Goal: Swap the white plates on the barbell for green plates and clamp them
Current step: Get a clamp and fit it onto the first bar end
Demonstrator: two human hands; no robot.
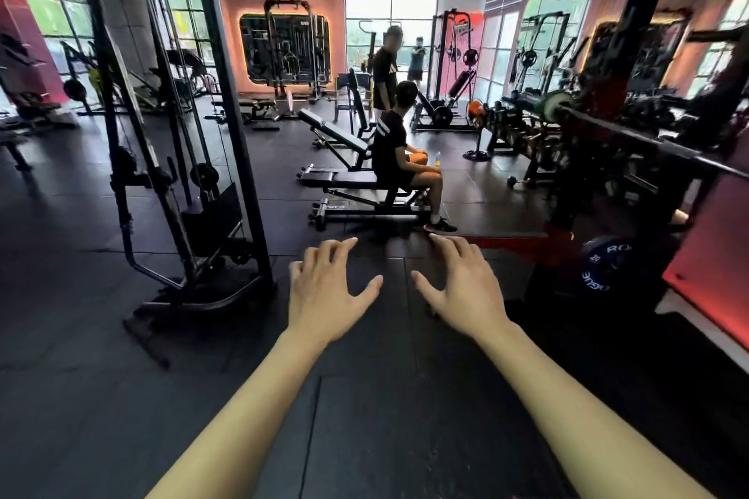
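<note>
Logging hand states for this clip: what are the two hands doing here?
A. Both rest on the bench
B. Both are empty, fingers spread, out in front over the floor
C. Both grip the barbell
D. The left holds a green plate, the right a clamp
B: the left hand and right hand hold nothing, fingers spread above the black floor; the barbell sits off to the right, untouched.
</note>
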